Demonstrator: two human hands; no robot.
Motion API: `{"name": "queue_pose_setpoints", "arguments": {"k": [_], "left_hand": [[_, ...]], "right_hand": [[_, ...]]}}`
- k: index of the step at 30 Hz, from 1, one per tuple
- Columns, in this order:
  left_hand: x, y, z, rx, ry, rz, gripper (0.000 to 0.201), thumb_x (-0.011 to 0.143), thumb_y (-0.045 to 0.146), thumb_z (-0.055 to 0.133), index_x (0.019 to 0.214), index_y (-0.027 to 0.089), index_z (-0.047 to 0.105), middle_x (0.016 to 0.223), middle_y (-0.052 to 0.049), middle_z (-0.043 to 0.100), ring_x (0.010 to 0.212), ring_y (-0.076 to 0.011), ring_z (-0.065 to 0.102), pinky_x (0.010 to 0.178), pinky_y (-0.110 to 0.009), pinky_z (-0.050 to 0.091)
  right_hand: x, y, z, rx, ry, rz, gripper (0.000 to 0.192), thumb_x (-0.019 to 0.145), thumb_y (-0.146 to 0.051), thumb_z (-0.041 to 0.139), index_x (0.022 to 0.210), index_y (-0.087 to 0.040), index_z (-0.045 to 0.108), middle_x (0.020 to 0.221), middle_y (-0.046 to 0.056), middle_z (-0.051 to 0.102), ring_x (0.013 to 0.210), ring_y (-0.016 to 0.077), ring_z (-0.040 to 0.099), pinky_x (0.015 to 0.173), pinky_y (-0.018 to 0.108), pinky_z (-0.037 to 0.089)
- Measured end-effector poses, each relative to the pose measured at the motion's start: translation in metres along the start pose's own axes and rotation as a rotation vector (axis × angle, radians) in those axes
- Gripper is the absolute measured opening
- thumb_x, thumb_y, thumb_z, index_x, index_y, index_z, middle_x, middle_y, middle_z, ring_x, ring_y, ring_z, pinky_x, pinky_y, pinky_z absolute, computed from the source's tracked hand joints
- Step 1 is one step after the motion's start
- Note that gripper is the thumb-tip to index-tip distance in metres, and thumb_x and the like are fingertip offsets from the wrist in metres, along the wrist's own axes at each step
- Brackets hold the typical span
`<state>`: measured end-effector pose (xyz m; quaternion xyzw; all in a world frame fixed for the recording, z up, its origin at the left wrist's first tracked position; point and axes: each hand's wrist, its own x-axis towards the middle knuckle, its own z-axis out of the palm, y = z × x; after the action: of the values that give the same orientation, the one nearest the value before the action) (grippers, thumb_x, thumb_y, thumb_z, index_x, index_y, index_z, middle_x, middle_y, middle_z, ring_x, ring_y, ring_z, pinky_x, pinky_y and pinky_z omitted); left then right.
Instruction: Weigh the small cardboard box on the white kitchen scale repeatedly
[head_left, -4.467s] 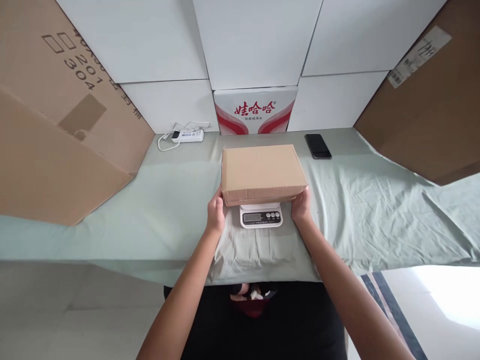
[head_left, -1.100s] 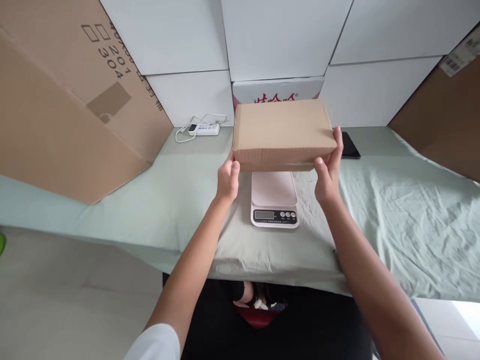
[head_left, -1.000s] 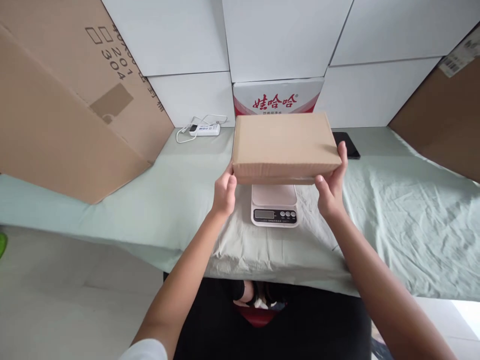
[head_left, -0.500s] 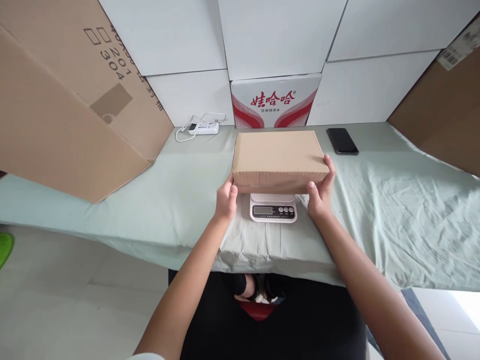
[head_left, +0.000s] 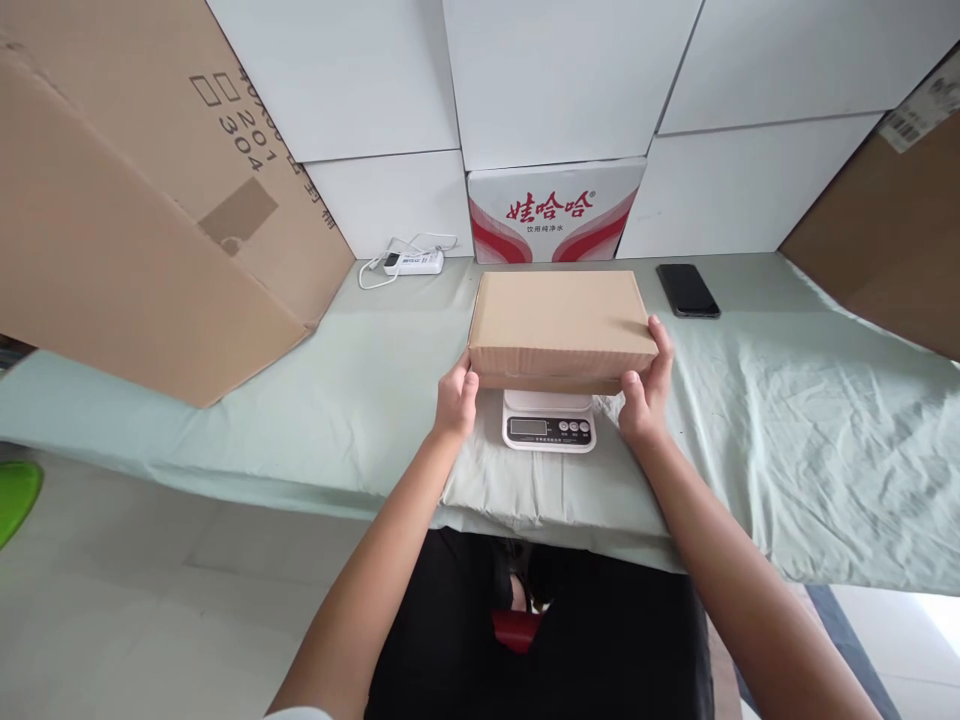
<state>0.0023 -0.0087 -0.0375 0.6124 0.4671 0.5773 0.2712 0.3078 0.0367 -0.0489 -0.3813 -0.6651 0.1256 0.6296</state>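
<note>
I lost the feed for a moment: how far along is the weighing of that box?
Done: the cardboard box is over the scale, covering its platform. In hand: the left hand and right hand grip its near corners. Left: letting go and reading the display, whose digits are too small to read here.

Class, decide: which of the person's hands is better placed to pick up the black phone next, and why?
The right hand, probably. The phone lies on the cloth just beyond it, on the right of the box. The left hand sits at the box's far side and would have to cross over.
</note>
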Motion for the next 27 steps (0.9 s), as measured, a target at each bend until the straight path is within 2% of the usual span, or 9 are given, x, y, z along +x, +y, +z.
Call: {"name": "queue_pose_setpoints", "arguments": {"k": [5,9,14,18,23,27], "left_hand": [[0.003,0.000,0.001,0.007,-0.004,0.013,0.093,0.104,0.091,0.037,0.155,0.021,0.073,0.154,-0.018,0.081,0.146,-0.0393,0.075,0.116,-0.048,0.061],[0.001,0.002,0.000,0.027,-0.008,0.004,0.098,0.103,0.094,0.035,0.155,0.020,0.073,0.153,-0.019,0.081,0.146,-0.0398,0.075,0.116,-0.049,0.061],[-0.010,0.007,-0.001,0.032,0.000,-0.008,0.097,0.102,0.094,0.036,0.152,0.020,0.075,0.146,-0.019,0.084,0.150,-0.0407,0.072,0.124,-0.051,0.058],[-0.012,0.009,-0.001,0.053,0.021,-0.011,0.094,0.104,0.092,0.035,0.145,0.021,0.079,0.138,-0.019,0.087,0.139,-0.0406,0.078,0.112,-0.050,0.063],[-0.011,0.010,0.000,0.065,0.023,0.014,0.092,0.105,0.091,0.035,0.150,0.021,0.076,0.139,-0.018,0.087,0.129,-0.0381,0.082,0.099,-0.046,0.065],[-0.010,0.009,0.000,0.063,0.018,0.009,0.093,0.105,0.091,0.035,0.150,0.021,0.075,0.141,-0.018,0.086,0.132,-0.0384,0.082,0.100,-0.046,0.065]], "right_hand": [[0.001,0.003,0.000,-0.010,0.020,-0.022,0.092,0.094,-0.088,0.055,0.168,-0.033,0.049,0.167,0.015,0.055,0.162,0.0469,0.048,0.136,0.077,0.037],[0.002,0.004,-0.002,-0.029,0.029,-0.085,0.084,0.098,-0.082,0.055,0.166,-0.032,0.052,0.158,0.015,0.061,0.155,0.0444,0.055,0.134,0.076,0.038],[0.002,0.001,-0.004,-0.016,0.049,-0.109,0.077,0.100,-0.078,0.056,0.165,-0.035,0.055,0.156,0.013,0.063,0.150,0.0428,0.059,0.134,0.074,0.040],[0.003,-0.003,-0.003,-0.003,0.054,-0.052,0.080,0.097,-0.082,0.057,0.161,-0.033,0.057,0.153,0.014,0.064,0.149,0.0437,0.060,0.133,0.074,0.042],[0.004,-0.008,-0.003,-0.018,0.074,0.019,0.086,0.091,-0.091,0.056,0.153,-0.031,0.061,0.148,0.015,0.065,0.150,0.0453,0.058,0.132,0.074,0.042],[0.004,-0.009,-0.005,-0.037,0.054,0.009,0.083,0.094,-0.089,0.054,0.153,-0.031,0.061,0.146,0.015,0.065,0.148,0.0444,0.058,0.132,0.075,0.042]]}}
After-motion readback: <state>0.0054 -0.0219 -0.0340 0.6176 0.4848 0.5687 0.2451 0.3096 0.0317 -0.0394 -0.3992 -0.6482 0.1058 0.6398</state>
